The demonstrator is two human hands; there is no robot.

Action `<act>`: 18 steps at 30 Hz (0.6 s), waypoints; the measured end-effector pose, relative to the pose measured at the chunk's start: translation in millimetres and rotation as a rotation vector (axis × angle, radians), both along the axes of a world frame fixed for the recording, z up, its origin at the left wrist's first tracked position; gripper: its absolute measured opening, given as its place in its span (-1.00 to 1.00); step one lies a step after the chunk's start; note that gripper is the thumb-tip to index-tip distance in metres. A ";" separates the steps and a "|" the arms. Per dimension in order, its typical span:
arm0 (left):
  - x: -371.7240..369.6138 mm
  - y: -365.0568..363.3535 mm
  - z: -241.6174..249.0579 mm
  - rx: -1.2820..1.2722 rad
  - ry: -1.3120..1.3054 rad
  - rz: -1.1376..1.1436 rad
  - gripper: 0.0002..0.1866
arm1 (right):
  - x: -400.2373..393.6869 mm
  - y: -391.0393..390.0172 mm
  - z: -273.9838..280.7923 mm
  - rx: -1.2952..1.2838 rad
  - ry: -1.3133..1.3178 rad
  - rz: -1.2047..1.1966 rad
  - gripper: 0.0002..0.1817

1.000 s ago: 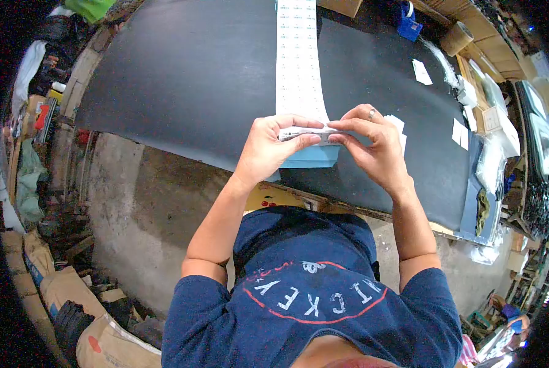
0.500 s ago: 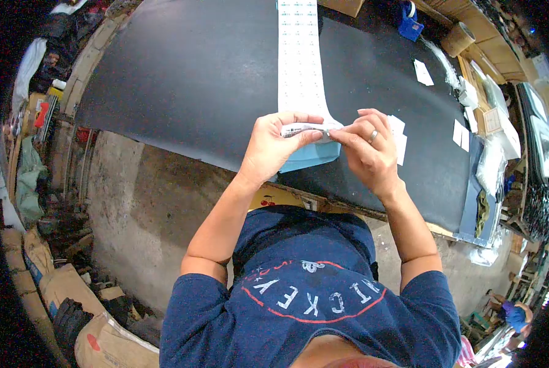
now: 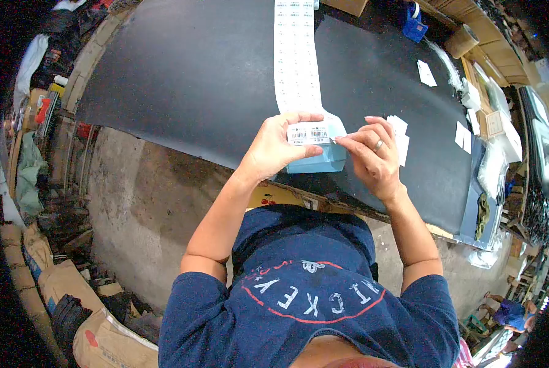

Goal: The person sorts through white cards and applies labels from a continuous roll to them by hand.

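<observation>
A long strip of barcode labels (image 3: pixel 296 67) runs down the table and bends over near the front edge, where its pale blue backing (image 3: pixel 319 164) shows. My left hand (image 3: pixel 274 146) is closed on the strip's near end, thumb below and fingers above, with two printed barcodes facing up between them. At the right end of those barcodes, the thumb and forefinger of my right hand (image 3: pixel 372 153) are pinched together on a label's edge; a ring is on one finger. Just beyond my right hand lie small white cards (image 3: pixel 402 144), partly hidden by it.
The strip lies on a black-topped table (image 3: pixel 182 73). More white cards (image 3: pixel 463 137) and a card (image 3: pixel 426 73) are on its right side. A blue tape dispenser (image 3: pixel 415 27), a tape roll (image 3: pixel 461 40) and white boxes (image 3: pixel 502 136) line the far right. Another person (image 3: pixel 512 314) is at lower right.
The folded strip end has tilted, so its barcodes now face up. My right hand has moved slightly right and down, still pinching. More blue backing shows at the right.
</observation>
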State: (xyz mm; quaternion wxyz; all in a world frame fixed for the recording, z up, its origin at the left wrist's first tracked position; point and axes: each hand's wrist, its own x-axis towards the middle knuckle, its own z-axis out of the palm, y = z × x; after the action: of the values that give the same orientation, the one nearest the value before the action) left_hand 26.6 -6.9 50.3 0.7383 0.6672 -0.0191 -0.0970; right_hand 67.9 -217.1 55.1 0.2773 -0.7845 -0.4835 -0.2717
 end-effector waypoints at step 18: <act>-6.5 13.6 -26.2 0.153 0.074 0.036 -0.42 | 77.8 -191.8 2.5 0.599 0.657 -0.502 -0.86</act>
State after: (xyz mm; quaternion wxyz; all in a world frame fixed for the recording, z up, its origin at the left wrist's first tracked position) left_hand 20.1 6.7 24.2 0.6870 0.7178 0.0278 -0.1096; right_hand 145.6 -408.9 57.5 0.5537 -0.8065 -0.0682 -0.1958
